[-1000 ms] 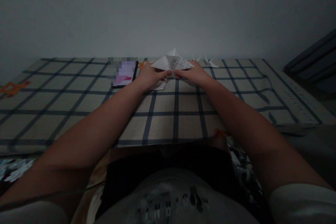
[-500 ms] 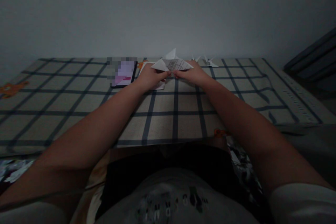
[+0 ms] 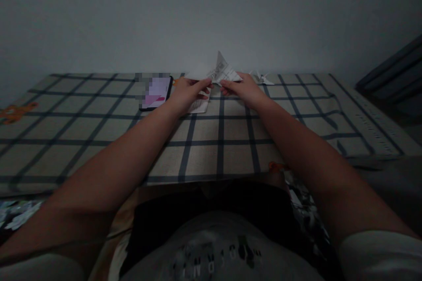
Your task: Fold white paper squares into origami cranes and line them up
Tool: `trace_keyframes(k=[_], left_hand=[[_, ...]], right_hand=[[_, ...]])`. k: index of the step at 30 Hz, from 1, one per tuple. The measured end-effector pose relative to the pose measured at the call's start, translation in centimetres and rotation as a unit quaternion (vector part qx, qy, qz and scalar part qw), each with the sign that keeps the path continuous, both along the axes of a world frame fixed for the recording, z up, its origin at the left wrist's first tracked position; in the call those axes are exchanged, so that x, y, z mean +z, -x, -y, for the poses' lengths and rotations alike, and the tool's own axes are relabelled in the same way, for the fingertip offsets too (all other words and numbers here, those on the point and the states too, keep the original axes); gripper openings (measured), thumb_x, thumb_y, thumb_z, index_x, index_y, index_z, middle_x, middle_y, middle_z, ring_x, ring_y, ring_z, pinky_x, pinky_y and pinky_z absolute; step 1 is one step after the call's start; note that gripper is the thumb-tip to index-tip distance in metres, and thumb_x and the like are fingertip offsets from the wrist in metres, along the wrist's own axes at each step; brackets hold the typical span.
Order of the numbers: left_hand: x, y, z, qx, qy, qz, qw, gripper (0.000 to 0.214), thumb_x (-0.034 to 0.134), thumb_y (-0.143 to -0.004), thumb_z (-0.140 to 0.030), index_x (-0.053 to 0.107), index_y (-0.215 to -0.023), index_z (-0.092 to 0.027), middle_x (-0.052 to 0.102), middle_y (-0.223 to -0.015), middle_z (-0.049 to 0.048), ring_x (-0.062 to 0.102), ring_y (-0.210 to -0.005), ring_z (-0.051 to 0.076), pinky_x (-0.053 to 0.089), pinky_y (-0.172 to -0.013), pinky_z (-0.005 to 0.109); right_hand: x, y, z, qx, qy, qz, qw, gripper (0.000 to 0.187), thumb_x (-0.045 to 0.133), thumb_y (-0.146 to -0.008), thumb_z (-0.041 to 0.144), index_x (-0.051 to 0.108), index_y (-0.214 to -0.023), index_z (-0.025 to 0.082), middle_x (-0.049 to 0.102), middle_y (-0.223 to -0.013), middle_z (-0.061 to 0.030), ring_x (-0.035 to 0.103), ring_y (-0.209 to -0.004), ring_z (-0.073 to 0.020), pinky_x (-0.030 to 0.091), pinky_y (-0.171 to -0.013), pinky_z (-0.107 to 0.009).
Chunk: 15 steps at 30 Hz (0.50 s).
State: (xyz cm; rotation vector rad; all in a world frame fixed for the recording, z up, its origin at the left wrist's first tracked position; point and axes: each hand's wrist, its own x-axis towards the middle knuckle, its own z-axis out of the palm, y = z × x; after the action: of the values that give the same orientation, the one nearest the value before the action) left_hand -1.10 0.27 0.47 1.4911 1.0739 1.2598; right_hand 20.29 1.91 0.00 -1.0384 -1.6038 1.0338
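A sheet of folded paper (image 3: 221, 69) with print on it is held up between my two hands above the table, one point standing upward. My left hand (image 3: 190, 92) pinches its lower left side, thumb on top. My right hand (image 3: 242, 88) grips the lower right side between thumb and fingers. Below my left hand lies a stack of paper or a booklet (image 3: 199, 106), partly covered by the hand. Just beyond my right hand sit small white folded-paper pieces (image 3: 263, 78), which look like origami cranes.
A phone (image 3: 156, 92) with a lit screen lies left of my left hand. The table (image 3: 204, 153) wears a checked cloth with dark lines and orange figures. Behind it rises a plain wall (image 3: 211, 13). Dark slanted slats (image 3: 395, 74) stand at the right.
The folded paper has tilted and risen slightly, its left flap spreading out and its point standing taller. Both hands have shifted a little, still holding it.
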Motion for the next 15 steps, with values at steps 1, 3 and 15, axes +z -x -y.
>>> trace_keyframes(k=[1, 3, 15], left_hand=[[-0.1, 0.1, -0.1, 0.005, -0.001, 0.003, 1.000, 0.040, 0.083, -0.081, -0.052, 0.075, -0.093, -0.015, 0.082, -0.104, 0.0144, 0.073, -0.088, 0.019, 0.062, -0.075, 0.030], [-0.2, 0.3, -0.4, 0.015, -0.007, 0.008, 1.000, 0.042, 0.084, -0.082, -0.054, 0.076, -0.096, -0.015, 0.083, -0.107, 0.0149, 0.074, -0.089, 0.019, 0.062, -0.075, 0.028], [0.2, 0.1, 0.5, -0.079, 0.013, 0.044, 0.996, 0.049, 0.088, -0.077, -0.047, 0.077, -0.114, -0.016, 0.080, -0.132, 0.0162, 0.077, -0.113, 0.028, 0.065, -0.088, 0.037]], right_hand=[[-0.1, -0.1, -0.1, -0.003, -0.005, 0.008, 1.000, 0.032, 0.082, -0.091, 0.049, 0.071, -0.103, 0.021, 0.076, -0.094, -0.0054, 0.071, -0.082, -0.0156, 0.064, -0.081, -0.030], [-0.2, -0.2, -0.5, -0.021, -0.036, 0.031, 0.999, 0.042, 0.079, -0.092, 0.052, 0.070, -0.121, 0.023, 0.076, -0.109, -0.0072, 0.073, -0.093, -0.0180, 0.065, -0.084, -0.032], [3.7, -1.1, 2.4, 0.002, -0.313, 0.271, 0.910, 0.057, 0.075, -0.095, 0.062, 0.069, -0.145, 0.036, 0.057, -0.159, -0.0085, 0.043, -0.156, -0.0388, 0.053, -0.118, -0.054]])
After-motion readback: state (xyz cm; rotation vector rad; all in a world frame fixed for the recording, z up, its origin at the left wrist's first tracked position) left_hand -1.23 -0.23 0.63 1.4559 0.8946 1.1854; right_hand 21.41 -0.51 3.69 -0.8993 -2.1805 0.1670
